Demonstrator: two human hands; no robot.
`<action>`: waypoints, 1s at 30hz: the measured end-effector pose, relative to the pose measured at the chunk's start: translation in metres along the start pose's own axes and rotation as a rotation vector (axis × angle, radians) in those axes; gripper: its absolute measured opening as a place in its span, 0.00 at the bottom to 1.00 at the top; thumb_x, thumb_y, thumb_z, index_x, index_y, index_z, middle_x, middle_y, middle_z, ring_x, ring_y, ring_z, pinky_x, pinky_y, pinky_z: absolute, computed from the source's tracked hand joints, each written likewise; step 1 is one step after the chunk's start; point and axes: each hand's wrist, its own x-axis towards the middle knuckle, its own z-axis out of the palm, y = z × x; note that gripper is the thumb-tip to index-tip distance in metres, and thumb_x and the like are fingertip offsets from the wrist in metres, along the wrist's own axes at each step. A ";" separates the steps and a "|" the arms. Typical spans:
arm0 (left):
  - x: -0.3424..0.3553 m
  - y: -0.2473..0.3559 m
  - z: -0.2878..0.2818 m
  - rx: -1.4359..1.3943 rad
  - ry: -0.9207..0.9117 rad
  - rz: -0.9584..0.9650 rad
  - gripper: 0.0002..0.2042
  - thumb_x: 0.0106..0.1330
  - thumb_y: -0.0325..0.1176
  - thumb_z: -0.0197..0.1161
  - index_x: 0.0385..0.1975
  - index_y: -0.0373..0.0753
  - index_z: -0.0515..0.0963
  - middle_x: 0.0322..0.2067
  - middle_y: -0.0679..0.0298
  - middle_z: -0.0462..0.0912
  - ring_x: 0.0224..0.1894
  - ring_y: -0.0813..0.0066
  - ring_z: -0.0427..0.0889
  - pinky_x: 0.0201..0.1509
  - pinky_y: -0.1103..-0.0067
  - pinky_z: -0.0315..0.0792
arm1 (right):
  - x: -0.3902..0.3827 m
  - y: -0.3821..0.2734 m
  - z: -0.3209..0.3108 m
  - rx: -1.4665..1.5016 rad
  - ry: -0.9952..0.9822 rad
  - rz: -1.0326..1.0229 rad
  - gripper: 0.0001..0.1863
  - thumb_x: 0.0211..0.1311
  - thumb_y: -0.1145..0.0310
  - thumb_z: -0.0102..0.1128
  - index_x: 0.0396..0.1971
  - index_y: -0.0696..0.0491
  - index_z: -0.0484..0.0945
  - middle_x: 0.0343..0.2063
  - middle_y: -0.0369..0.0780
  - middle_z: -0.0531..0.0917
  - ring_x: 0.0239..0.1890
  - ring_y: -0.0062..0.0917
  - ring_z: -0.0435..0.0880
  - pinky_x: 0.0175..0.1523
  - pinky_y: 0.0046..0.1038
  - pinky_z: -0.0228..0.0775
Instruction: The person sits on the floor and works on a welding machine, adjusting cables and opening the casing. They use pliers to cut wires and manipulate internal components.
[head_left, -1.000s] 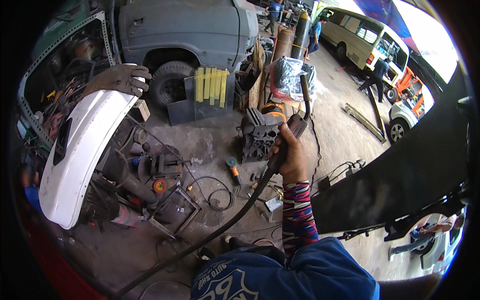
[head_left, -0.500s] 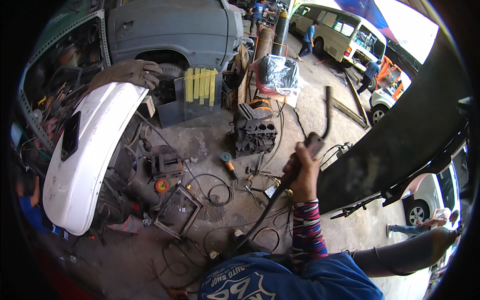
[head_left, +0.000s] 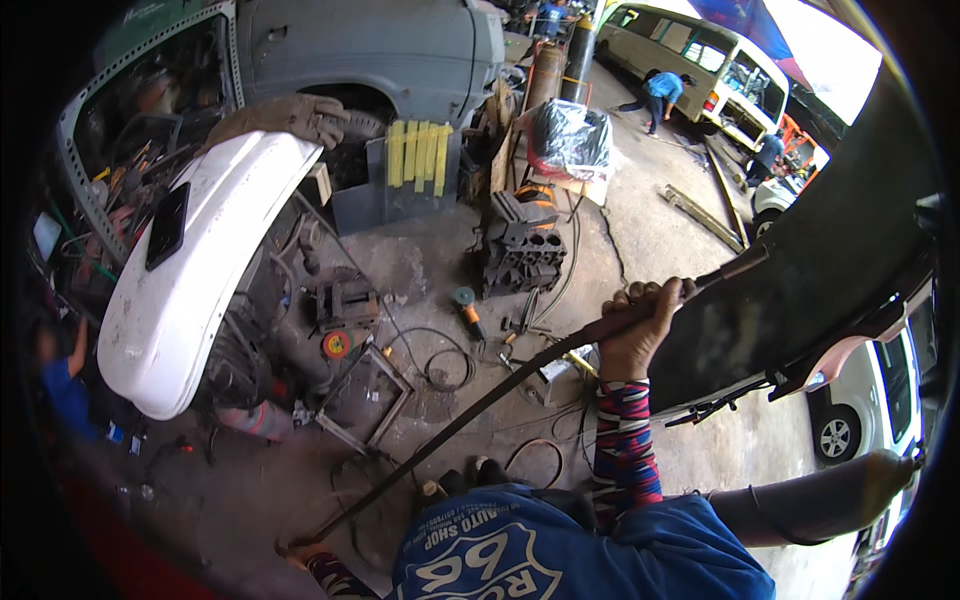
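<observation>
My right hand (head_left: 640,325) is raised and wrapped around the handle of a welding torch (head_left: 730,268). Its neck points right, in front of a large dark curved panel (head_left: 800,230); whether they touch I cannot tell. From the handle a thick dark cable (head_left: 450,428) runs stretched down to the lower left. There my left hand (head_left: 306,553) is closed on the cable, its fingers partly hidden. Both forearms wear patterned sleeves.
An engine block (head_left: 522,255) and an angle grinder (head_left: 469,313) lie on the floor ahead, among loose hoses. A white vehicle panel (head_left: 205,275) stands left with a glove (head_left: 280,122) on top. A gas cylinder (head_left: 815,500) lies at right. A worker (head_left: 662,92) bends beside a bus.
The torch has swung from upright to pointing right, toward the dark panel. The cable has been pulled straight between my hands. A distant worker has bent down by the bus.
</observation>
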 end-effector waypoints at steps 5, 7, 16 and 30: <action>-0.021 0.016 -0.049 0.781 0.124 0.374 0.23 0.77 0.41 0.52 0.62 0.29 0.73 0.65 0.46 0.73 0.65 0.55 0.74 0.63 0.66 0.73 | -0.019 0.034 0.003 0.165 -0.323 0.190 0.28 0.63 0.33 0.60 0.32 0.46 0.69 0.25 0.32 0.68 0.23 0.22 0.69 0.28 0.26 0.63; -0.065 0.014 -0.037 0.815 -0.110 0.723 0.20 0.76 0.40 0.55 0.57 0.29 0.76 0.59 0.46 0.76 0.61 0.53 0.76 0.63 0.65 0.72 | -0.028 0.047 0.008 0.285 -0.421 0.270 0.29 0.64 0.34 0.55 0.35 0.48 0.70 0.27 0.34 0.70 0.23 0.23 0.69 0.28 0.29 0.66; -0.433 0.049 0.095 0.531 -1.976 0.590 0.24 0.71 0.38 0.64 0.61 0.31 0.72 0.48 0.57 0.82 0.48 0.70 0.81 0.56 0.74 0.74 | -0.087 0.084 0.026 0.288 -0.567 0.568 0.34 0.60 0.31 0.56 0.40 0.52 0.71 0.26 0.34 0.71 0.23 0.23 0.72 0.30 0.30 0.69; -0.513 0.005 0.096 1.181 -2.294 0.118 0.18 0.68 0.38 0.68 0.45 0.30 0.73 0.32 0.60 0.80 0.28 0.74 0.85 0.31 0.78 0.79 | -0.063 0.042 -0.080 -0.030 -0.633 0.840 0.30 0.69 0.41 0.61 0.47 0.58 0.79 0.48 0.44 0.83 0.48 0.26 0.82 0.53 0.28 0.74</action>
